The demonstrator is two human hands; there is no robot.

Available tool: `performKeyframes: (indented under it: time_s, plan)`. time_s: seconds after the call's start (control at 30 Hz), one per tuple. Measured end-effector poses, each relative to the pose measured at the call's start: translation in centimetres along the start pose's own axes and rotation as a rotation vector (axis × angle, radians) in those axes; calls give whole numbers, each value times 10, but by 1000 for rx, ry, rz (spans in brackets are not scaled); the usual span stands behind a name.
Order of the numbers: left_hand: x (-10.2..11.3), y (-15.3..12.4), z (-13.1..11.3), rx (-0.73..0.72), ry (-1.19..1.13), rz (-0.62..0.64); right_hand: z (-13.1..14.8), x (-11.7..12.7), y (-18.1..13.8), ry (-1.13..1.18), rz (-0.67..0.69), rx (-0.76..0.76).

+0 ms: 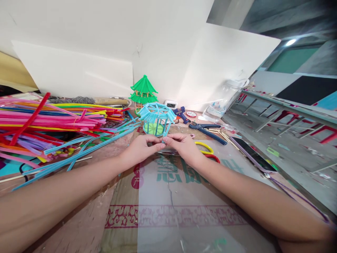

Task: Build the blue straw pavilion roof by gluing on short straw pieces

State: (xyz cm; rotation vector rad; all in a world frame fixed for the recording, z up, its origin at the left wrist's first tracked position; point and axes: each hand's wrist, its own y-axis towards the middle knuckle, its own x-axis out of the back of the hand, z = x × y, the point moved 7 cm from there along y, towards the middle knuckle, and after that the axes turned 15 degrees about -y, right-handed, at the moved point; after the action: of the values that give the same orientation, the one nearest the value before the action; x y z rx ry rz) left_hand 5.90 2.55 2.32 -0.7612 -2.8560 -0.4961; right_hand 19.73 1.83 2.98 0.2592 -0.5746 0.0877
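My left hand [147,147] and my right hand [181,144] meet at the middle of the table, fingertips pinched together on short light-blue pipe cleaner pieces [165,132]. Just behind them stands a small pavilion model [157,111] with a light-blue roof frame, blue posts and a round green base. My fingers cover the lower ends of the pieces, and I cannot tell whether these touch the model. Farther back is a green-roofed pagoda model [144,89]. Scissors with yellow and red handles [206,149] lie by my right wrist, partly hidden.
Bundled colourful pipe cleaners [52,119] fill the left side, with long light-blue pipe cleaners [86,149] nearer. At the back right are a glue gun [181,114], pliers [207,130] and a clear plastic jug [219,102]. A phone [252,154] lies along the right edge.
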Motion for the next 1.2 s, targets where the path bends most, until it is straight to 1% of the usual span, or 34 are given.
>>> performKeyframes:
  time_s: [0.13, 0.3, 0.4, 0.53, 0.67, 0.77, 0.93, 1.13, 1.2]
  plan:
    - [3, 1, 4, 65, -80, -22, 1, -2, 0, -1, 16, 16]
    - [2, 2, 2, 97, -134, -8, -1, -4, 0, 29, 38, 23]
    - [1, 1, 0, 80, -108, -12, 0, -5, 0, 65, 51, 23]
    - [-1, 1, -2, 54, -25, -3, 2, -2, 0, 131, 4, 28]
    - [-1, 1, -1, 45, 8, -9, 3, -1, 0, 97, -2, 29]
    - [-1, 1, -1, 31, 17, -17, 3, -1, 0, 67, 4, 29]
    - [-1, 1, 0, 21, 26, -9, 1, -4, 0, 79, 35, 13]
    - [-3, 1, -2, -3, -9, 37, 1, -4, 0, 94, 13, 6]
    - [-1, 1, -3, 3, -13, 28, 1, -3, 0, 86, 3, 2]
